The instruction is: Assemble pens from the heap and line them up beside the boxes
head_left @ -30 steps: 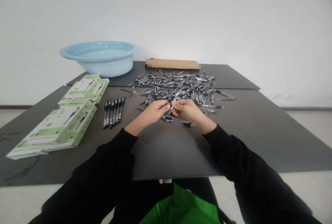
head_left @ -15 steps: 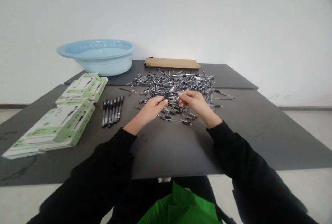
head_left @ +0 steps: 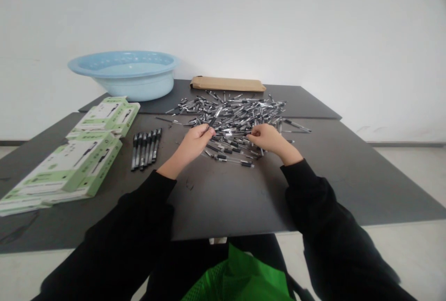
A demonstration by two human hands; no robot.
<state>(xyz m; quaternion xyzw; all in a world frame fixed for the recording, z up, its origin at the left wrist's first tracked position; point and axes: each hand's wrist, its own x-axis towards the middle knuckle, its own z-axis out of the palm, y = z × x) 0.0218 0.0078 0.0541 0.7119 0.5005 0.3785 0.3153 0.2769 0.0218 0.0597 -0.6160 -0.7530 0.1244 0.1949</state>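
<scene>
Clear plastic pens with black parts (head_left: 240, 110) lie in a loose, tangled heap in front of both hands, across the middle of the dark grey tabletop (head_left: 223, 208). From my remote seat, I judge the step in hand to be handling these one by one: my left hand (head_left: 191, 147) grasps a single clear-and-black pen (head_left: 216, 114) between thumb and finger, tilted up over the heap's near edge. My right hand (head_left: 268, 139) has its fingers curled together at the heap's near right; whether they pinch anything I cannot tell. Any next move, to my mind, calls for a light fingertip pinch, since crossing barrels could drag their neighbours.

Left of the heap, a neat row of black-capped pens (head_left: 146, 149) lies beside overlapping green-and-white cardboard boxes (head_left: 62, 166), which crowd that side. Behind stand a round light-blue plastic basin (head_left: 135, 87) and a long brown cardboard packet (head_left: 228, 84), both beyond the hands' working space.
</scene>
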